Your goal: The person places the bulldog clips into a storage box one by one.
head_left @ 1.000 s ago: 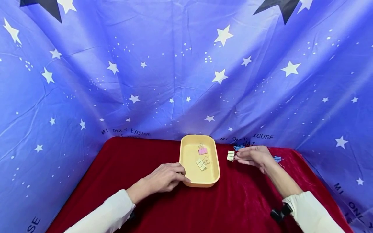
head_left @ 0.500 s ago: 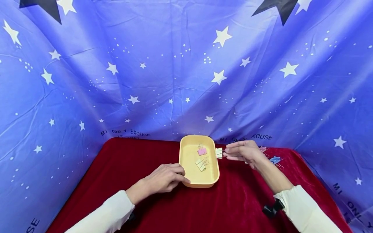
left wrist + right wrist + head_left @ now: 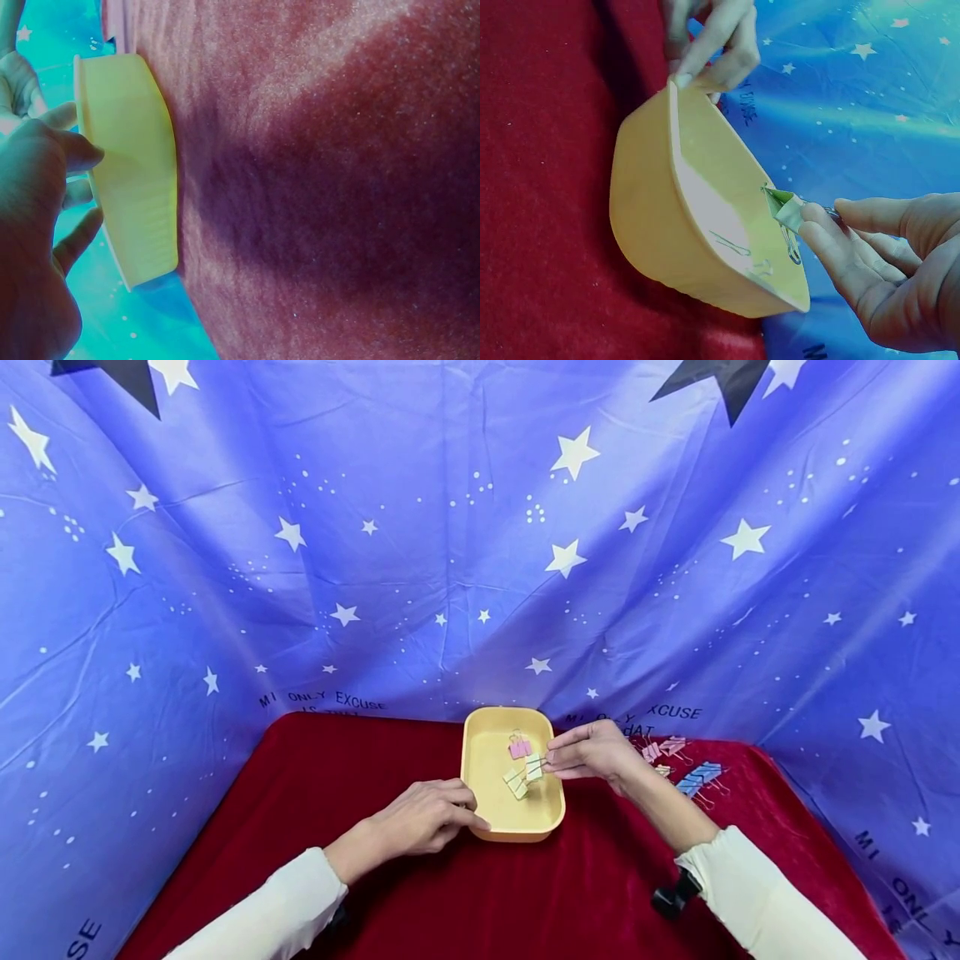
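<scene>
The right hand (image 3: 600, 755) has moved its pinched clip (image 3: 533, 767) over the tray (image 3: 517, 837).

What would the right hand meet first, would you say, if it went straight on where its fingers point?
The right hand, holding a pale clip, would probably meet the yellow box's left wall, or pass over it; the hand's height is unclear.

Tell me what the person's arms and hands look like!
The left sleeve and right sleeve are plain whitish cloth, ending before the wrists. A chunky black gadget sits by the right cuff; something dark peeks out by the left one, mostly hidden. The left hand and right hand are bare, with no gloves showing.
</scene>
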`<state>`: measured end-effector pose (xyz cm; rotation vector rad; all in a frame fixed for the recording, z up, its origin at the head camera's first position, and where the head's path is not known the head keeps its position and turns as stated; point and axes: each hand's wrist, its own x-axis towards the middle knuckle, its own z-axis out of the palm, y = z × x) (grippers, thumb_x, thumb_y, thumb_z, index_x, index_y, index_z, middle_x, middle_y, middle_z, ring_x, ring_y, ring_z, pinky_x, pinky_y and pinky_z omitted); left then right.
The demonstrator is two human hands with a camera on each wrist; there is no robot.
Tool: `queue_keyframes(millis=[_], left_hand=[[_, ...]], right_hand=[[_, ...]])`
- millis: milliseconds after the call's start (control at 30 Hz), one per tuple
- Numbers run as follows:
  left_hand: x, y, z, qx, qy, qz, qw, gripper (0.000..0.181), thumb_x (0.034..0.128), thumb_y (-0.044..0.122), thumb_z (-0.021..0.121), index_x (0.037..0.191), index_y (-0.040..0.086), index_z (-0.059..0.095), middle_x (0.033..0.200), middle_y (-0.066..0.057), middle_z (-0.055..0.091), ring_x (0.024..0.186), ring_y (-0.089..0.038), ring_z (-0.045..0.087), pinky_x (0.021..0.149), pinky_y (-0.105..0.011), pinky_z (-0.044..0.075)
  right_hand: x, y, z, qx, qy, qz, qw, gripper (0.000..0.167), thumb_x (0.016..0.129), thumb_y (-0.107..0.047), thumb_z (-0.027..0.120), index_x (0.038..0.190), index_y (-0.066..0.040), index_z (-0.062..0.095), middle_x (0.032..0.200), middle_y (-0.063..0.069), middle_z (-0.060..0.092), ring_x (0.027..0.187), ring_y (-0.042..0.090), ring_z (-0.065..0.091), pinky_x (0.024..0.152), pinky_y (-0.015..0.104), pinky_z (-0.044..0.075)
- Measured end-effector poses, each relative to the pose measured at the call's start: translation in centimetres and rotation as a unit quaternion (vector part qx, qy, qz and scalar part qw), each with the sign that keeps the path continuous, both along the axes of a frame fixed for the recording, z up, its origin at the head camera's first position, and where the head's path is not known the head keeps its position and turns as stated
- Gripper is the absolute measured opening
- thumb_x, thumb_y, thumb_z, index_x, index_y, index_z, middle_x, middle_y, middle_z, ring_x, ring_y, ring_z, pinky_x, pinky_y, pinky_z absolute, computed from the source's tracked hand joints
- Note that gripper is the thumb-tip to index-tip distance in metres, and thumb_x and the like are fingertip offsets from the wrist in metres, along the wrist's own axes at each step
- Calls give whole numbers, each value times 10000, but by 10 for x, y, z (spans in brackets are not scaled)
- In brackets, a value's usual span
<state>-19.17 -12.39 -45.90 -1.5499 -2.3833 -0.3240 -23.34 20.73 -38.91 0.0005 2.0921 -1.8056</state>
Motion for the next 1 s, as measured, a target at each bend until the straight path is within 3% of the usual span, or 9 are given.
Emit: queue_keyframes(millis=[600,1000], left_hand=[[0,1,0,-100,-82,51,9999,449,927,18,772,1217,344,877,1025,133,699,1053,-63,664,861,-202,566],[0,1,0,-122,-104,56,9999,459,924,12,774,1221,347,877,1025,134,696,1050,-64,661,847,-205,564]], right_hand=[[7,-23,-12,804,133,204,9965,348,902,108,835,1216,213,727,976,248,847,817,223,850,817,417,707],[10,-25,-16,750,139,241,9968,311,888,123,836,1169,215,742,971,310,828,813,281,863,812,430,704]])
